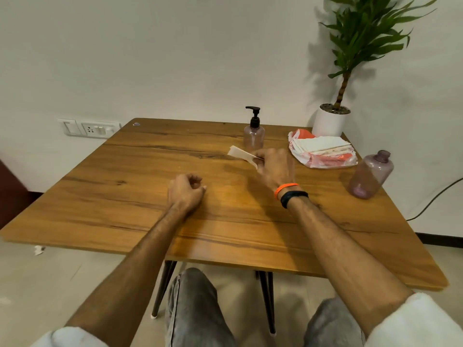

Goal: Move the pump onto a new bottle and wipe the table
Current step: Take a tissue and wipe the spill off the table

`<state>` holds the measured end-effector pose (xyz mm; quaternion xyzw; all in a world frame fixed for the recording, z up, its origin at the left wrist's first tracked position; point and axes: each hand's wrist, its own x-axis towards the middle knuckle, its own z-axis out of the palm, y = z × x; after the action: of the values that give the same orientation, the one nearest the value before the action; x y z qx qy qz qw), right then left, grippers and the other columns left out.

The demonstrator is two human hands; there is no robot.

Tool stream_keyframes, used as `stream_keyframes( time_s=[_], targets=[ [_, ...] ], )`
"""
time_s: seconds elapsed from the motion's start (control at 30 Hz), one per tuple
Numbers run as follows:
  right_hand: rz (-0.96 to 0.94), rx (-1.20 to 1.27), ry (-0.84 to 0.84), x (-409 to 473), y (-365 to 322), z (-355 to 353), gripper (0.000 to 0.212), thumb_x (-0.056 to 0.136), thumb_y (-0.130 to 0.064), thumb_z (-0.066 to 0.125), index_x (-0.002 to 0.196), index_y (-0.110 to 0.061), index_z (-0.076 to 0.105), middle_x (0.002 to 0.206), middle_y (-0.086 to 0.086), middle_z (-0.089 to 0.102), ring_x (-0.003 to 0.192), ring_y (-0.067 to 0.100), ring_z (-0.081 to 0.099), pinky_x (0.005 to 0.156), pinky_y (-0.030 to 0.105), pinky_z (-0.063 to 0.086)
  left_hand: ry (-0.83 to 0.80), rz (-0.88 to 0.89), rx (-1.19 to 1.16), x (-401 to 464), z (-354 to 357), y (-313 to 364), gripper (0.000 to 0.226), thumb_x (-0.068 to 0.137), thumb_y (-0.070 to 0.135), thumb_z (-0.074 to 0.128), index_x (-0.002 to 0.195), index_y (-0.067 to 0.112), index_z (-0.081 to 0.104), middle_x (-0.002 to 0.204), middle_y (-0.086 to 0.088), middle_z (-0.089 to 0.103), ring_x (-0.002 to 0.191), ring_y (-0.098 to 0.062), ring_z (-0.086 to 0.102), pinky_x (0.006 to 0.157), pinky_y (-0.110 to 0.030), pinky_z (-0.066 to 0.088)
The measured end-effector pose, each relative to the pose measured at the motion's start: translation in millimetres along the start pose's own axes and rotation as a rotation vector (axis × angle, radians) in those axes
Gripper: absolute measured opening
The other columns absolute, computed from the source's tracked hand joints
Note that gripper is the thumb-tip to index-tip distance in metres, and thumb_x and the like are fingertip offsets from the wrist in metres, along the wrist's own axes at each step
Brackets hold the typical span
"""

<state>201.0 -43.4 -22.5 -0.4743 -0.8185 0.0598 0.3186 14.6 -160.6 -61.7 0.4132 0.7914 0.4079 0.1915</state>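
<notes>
A clear pinkish bottle (pixel 254 136) with a black pump (pixel 254 116) screwed on stands upright at the back of the wooden table (pixel 125 186). A second, capless purple bottle (pixel 371 174) stands tilted-looking near the right edge. My right hand (pixel 274 166) is in front of the pump bottle, fingers closed on a folded white tissue (pixel 240 153) that sticks out to the left, just above the tabletop. My left hand (pixel 186 190) rests on the middle of the table, curled in a loose fist with nothing in it.
A red-and-white plastic packet with a stack of white tissues (pixel 323 149) lies at the back right. A potted plant in a white pot (pixel 330 121) stands in the corner behind it. A wall socket (pixel 90 128) is at the left, a black cable (pixel 436 196) at the right.
</notes>
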Motion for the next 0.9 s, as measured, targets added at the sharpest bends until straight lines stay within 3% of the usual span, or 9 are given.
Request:
stream_keyframes(
  time_s=[0.1,0.23,0.33,0.5,0.7,0.9],
  targets=[
    [-0.192,-0.264,-0.043,-1.7,1.2,4.5,0.026,0.085,-0.011,0.061,0.104,-0.026,0.071,0.076,0.006,0.063,0.076,0.027,0.063,0.064,0.032,0.046,0.006,0.115,0.158,-0.8,1.8,-11.3,0.034,0.084,0.021,0.071,0.116,0.008,0.068,0.12,-0.009,0.068,0.114,-0.022,0.062,0.101,-0.027,0.045],
    [-0.25,-0.386,-0.22,-10.5,4.2,19.6,0.025,0.09,-0.018,0.052,0.109,-0.024,0.068,0.092,0.011,0.064,0.086,0.031,0.062,0.071,0.035,0.047,0.041,0.278,0.224,-2.3,6.0,-24.4,0.028,0.086,0.019,0.067,0.11,0.004,0.069,0.122,-0.01,0.066,0.117,-0.025,0.058,0.1,-0.027,0.036],
    [-0.226,-0.312,-0.331,-17.3,7.9,29.4,0.028,0.093,-0.026,0.048,0.111,-0.019,0.067,0.102,0.016,0.065,0.092,0.035,0.061,0.08,0.039,0.051,0.06,0.323,0.218,-1.0,8.1,-31.5,0.027,0.087,0.018,0.066,0.111,0.005,0.069,0.123,-0.009,0.065,0.118,-0.024,0.056,0.103,-0.03,0.033],
    [-0.191,-0.139,-0.407,-23.8,12.6,36.1,0.032,0.097,-0.027,0.044,0.116,-0.009,0.063,0.125,0.014,0.062,0.115,0.032,0.057,0.1,0.042,0.044,0.059,0.346,0.214,2.4,9.2,-33.3,0.029,0.088,0.019,0.065,0.114,0.006,0.068,0.126,-0.009,0.064,0.12,-0.023,0.054,0.105,-0.032,0.032],
    [-0.194,-0.105,-0.466,-22.0,16.0,38.0,0.041,0.099,-0.023,0.041,0.139,-0.015,0.047,0.147,0.009,0.046,0.135,0.025,0.042,0.113,0.035,0.031,0.051,0.35,0.221,2.9,10.2,-34.5,0.03,0.09,0.02,0.063,0.116,0.007,0.067,0.129,-0.008,0.062,0.123,-0.022,0.052,0.108,-0.034,0.031],
    [-0.227,-0.086,-0.519,-23.4,9.7,47.0,0.042,0.101,-0.025,0.036,0.142,-0.019,0.043,0.153,0.006,0.037,0.142,0.021,0.031,0.118,0.036,0.023,0.045,0.348,0.236,3.8,10.3,-35.6,0.03,0.09,0.023,0.062,0.117,0.009,0.066,0.131,-0.006,0.061,0.124,-0.021,0.051,0.111,-0.04,0.033]
  ],
)
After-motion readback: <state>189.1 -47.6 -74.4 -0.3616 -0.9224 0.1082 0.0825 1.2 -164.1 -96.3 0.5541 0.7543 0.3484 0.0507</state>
